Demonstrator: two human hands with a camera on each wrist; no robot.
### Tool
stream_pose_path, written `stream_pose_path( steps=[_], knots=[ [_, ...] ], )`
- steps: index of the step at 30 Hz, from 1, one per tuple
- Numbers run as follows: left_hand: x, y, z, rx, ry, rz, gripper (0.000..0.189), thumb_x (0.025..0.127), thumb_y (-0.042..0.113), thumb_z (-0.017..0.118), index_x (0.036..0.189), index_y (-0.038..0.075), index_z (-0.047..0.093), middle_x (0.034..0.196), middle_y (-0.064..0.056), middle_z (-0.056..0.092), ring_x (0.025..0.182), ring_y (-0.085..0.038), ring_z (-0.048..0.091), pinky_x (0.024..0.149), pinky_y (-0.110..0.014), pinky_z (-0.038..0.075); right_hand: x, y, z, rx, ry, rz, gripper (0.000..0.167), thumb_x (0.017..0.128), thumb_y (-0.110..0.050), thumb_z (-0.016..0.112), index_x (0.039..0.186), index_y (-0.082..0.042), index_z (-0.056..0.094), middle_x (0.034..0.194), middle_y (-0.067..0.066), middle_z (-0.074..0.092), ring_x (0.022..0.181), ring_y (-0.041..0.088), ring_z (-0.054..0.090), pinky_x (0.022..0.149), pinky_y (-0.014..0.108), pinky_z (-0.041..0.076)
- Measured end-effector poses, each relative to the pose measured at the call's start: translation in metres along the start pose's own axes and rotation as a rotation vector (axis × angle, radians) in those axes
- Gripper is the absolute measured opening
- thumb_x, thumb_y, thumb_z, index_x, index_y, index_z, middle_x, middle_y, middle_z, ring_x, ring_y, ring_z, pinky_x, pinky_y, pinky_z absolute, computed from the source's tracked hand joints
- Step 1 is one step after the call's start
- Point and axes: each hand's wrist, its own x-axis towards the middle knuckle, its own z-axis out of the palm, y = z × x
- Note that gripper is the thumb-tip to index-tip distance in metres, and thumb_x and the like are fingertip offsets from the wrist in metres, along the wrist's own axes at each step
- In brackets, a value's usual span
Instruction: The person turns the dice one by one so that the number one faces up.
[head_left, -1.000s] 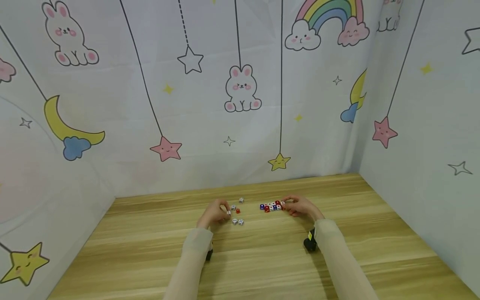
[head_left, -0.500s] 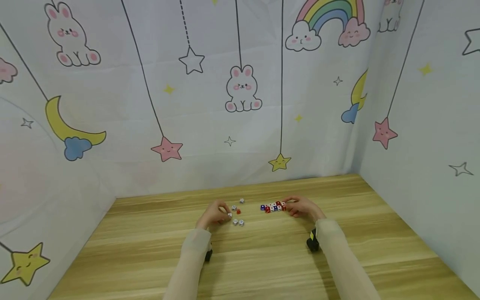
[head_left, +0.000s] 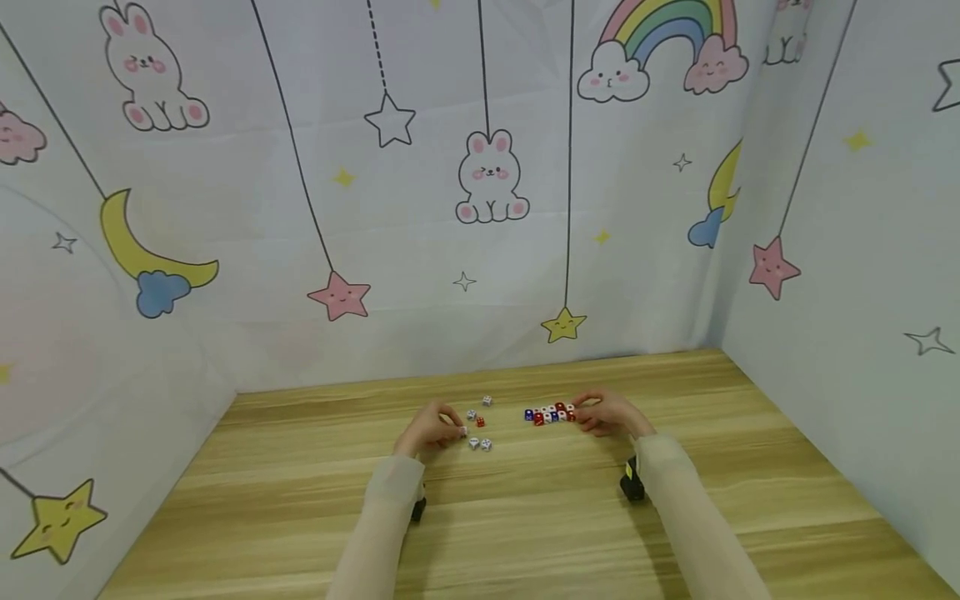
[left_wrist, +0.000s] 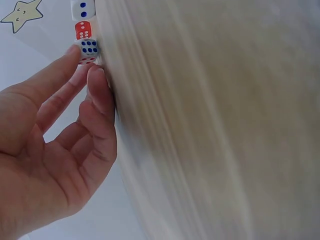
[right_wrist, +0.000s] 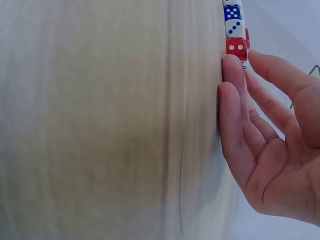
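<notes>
My left hand (head_left: 431, 429) pinches a white die (left_wrist: 89, 47) with blue pips between thumb and fingers, low over the table. Beyond that die, the left wrist view shows a red die (left_wrist: 83, 30) and another white die (left_wrist: 83, 9). My right hand (head_left: 609, 412) rests at the right end of a two-row block of dice (head_left: 549, 417) in red, white and blue. In the right wrist view its fingertips touch the end beside a red die (right_wrist: 236, 48); a sliver of another die shows between the fingers.
Around the left hand lie loose dice: a red die (head_left: 480, 422), a white die (head_left: 487, 401) at the back, and two white ones (head_left: 480, 444) nearer. A patterned cloth (head_left: 420, 333) hangs behind the wooden table (head_left: 517, 517), another at right.
The white die in my left fingers has come down and slightly right, and has turned a little. My right hand stays at the block's end. The head view has shifted slightly.
</notes>
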Motion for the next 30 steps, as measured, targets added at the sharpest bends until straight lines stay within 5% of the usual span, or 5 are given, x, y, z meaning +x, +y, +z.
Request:
stream_pose_path(
  steps=[22,30],
  knots=[
    [0.004,0.003,0.005,0.021,0.014,0.038,0.011,0.075,0.002,0.067,0.085,-0.001,0.064,0.071,-0.014,0.065,0.052,-0.013,0.052,0.048,-0.026,0.045,-0.001,-0.002,0.001,-0.019,0.01,-0.001,0.036,0.087,-0.013,0.055,0.122,-0.002,0.05,0.076,0.0,0.066,0.063,0.008,0.06,0.053,0.024,0.047],
    [0.014,0.019,0.012,-0.012,-0.002,0.158,0.007,0.074,0.012,0.07,0.076,0.007,0.064,0.066,-0.006,0.06,0.053,-0.012,0.052,0.047,-0.026,0.045,0.003,-0.001,0.001,-0.016,0.024,0.021,0.036,0.087,-0.013,0.057,0.12,-0.003,0.051,0.072,-0.002,0.065,0.062,0.008,0.059,0.051,0.023,0.046]
  ],
)
